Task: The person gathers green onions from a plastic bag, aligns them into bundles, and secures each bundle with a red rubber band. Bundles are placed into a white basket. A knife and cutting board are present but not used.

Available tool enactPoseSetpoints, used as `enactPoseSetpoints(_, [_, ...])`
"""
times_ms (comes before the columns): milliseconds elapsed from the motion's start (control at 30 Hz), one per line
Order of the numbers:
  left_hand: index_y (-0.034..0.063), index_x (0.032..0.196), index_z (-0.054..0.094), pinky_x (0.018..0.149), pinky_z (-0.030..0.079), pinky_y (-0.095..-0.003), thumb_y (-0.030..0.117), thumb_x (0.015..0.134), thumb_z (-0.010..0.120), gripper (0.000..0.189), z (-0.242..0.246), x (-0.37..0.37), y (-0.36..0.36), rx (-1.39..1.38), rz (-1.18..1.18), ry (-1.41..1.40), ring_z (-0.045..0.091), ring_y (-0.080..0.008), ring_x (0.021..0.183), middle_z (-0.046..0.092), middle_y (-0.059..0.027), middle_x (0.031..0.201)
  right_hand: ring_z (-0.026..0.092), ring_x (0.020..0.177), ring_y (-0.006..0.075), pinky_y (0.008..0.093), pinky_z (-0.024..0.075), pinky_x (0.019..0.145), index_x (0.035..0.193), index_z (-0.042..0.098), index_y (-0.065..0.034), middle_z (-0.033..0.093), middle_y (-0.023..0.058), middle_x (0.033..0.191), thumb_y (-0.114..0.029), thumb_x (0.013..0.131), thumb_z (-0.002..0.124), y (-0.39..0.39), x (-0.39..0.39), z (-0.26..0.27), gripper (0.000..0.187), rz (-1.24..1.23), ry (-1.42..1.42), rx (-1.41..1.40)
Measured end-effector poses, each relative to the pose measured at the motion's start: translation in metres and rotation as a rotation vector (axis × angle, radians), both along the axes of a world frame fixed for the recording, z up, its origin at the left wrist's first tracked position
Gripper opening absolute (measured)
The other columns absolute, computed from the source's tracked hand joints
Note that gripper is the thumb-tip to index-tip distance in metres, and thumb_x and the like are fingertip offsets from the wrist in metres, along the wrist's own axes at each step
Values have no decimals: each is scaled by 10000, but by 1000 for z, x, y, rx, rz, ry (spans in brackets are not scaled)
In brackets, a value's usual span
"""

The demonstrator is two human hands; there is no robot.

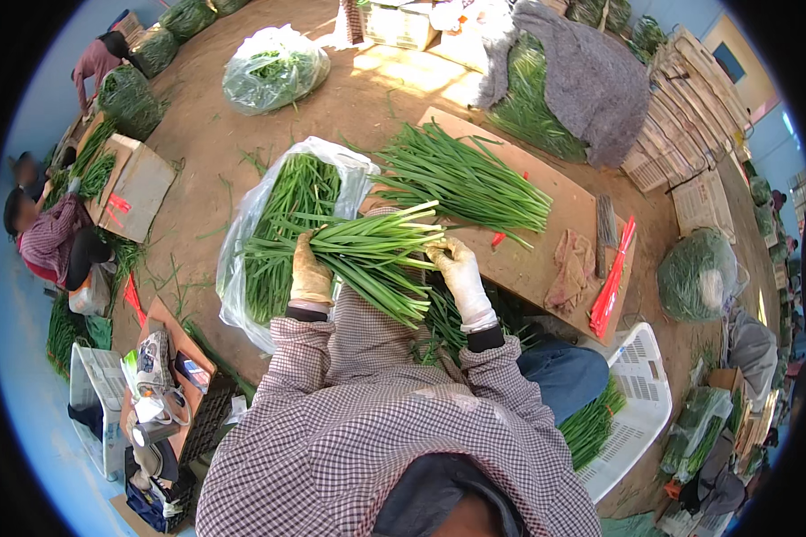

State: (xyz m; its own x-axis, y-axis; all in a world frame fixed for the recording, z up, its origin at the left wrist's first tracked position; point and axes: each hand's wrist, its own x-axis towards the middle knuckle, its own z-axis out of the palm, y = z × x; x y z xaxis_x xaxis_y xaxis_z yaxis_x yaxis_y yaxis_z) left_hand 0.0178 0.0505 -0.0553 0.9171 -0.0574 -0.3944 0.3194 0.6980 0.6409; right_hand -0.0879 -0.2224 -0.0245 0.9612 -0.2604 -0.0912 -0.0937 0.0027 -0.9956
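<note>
My left hand [311, 272], in a stained work glove, grips a loose bunch of garlic chives [369, 248] above my lap. The pale stem ends point right and the green leaves trail left. At those ends, the gloved fingertips of my right hand [462, 275] pinch a few stems. Beneath the bunch on the left lies a clear plastic bag [232, 268] filled with more chives [295, 194]. Ahead on the right, a pile of chives [470, 181] rests on a low wooden board [510, 265].
On the board are red ties [611, 282], a rag [571, 268] and a dark flat tool [604, 231]. A white plastic crate [645, 389] with chives stands at my right. A grey blanket [584, 80] partly covers chives. Several people, including one in a checked jacket [57, 228], are at left.
</note>
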Motion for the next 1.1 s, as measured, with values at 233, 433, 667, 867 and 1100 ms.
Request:
enactPoseSetpoints(233, [11,1177,666,994,540,-418,233,1011,529,310,-38,3,-19,56,4,-11,679,-304,1087,708,-159,1180,637,982,131,267,493,912,1109,681,24,713,67,1067,-83,967,697,20,-13,1,179,-435,-164,147])
enactPoseSetpoints(433, [-19,1238,612,991,542,-398,151,974,583,315,-35,-16,-20,536,-44,-318,671,-290,1095,692,-159,1205,677,1028,149,302,503,972,1137,692,33,748,85,1035,-151,1021,625,-1,-40,42,227,-569,-241,164])
enactPoseSetpoints(667, [-18,1371,467,995,531,-329,-104,818,725,616,-17,-19,-20,732,-88,-440,646,-239,1127,648,-187,1239,626,1104,225,323,480,970,1072,722,39,689,131,1158,-124,959,691,26,-10,17,200,-236,-103,-419])
enactPoseSetpoints(867, [2,1336,483,1022,520,-334,-100,859,682,526,-5,-3,-15,-45,-68,20,639,-224,1144,658,-162,1237,620,1142,170,310,458,1042,1431,539,38,647,93,1322,-105,1011,593,6,-30,-1,447,-275,-131,451])
enactPoseSetpoints(1100, [-4,1380,464,1036,512,-325,-125,849,667,581,5,-12,-19,111,-71,-28,632,-229,1172,649,-173,1277,686,1108,242,355,515,976,1177,711,6,702,179,1229,-221,995,654,-76,-67,17,296,-146,415,-456])
